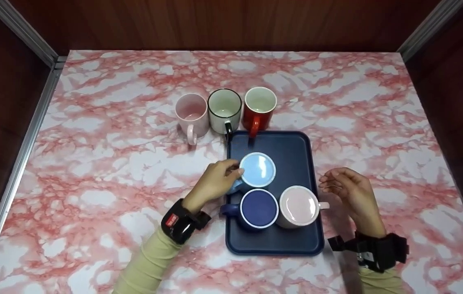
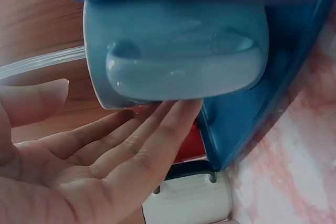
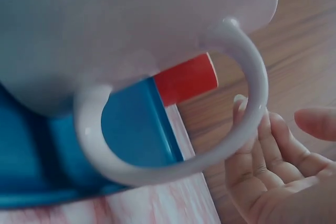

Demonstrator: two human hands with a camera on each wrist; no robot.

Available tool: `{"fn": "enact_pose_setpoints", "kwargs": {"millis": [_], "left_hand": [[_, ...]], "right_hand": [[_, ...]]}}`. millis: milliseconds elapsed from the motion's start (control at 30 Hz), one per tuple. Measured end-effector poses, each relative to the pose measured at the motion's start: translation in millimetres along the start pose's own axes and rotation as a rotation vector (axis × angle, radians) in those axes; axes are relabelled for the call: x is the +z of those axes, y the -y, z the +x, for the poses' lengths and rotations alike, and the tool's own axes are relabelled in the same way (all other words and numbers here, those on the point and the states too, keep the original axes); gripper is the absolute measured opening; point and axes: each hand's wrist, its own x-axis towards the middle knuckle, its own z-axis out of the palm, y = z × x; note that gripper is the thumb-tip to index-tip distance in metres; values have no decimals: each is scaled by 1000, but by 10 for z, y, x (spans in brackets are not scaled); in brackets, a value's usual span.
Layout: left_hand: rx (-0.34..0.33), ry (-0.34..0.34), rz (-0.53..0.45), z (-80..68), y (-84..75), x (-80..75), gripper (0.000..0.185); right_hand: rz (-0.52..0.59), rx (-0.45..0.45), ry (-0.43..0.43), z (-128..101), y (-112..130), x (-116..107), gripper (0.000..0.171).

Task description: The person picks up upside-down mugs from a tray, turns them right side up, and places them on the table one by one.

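An upside-down light blue mug stands on a dark blue tray. My left hand is at its left side; in the left wrist view the fingers reach out nearly straight beside the mug's handle, thumb apart. Whether they touch the mug is hard to tell. Nearer me on the tray are an upside-down dark blue mug, handle leftward, and an upside-down pale pink mug, handle rightward. Right of the tray my right hand hangs loosely curled with nothing in it, near the pale pink mug's handle.
Behind the tray, three upright mugs stand in a row: a pink mug, a white mug with a black rim and handle, and a red mug. The marbled table meets dark wooden walls at the back and sides.
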Motion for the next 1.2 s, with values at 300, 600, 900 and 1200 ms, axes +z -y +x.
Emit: {"fn": "enact_pose_setpoints", "kwargs": {"millis": [300,600,900,1200], "left_hand": [[8,12,64,-174,73,66,17],[-22,15,34,-184,161,140,12],[-36,-2,-38,-189,178,207,13],[-26,-88,-95,-190,196,280,13]], "right_hand": [[-299,-28,48,-141,94,147,27],[-464,-52,22,-318,323,510,21],[-578,-43,-68,-427,537,822,11],[-569,-31,-93,-454,559,830,13]]}}
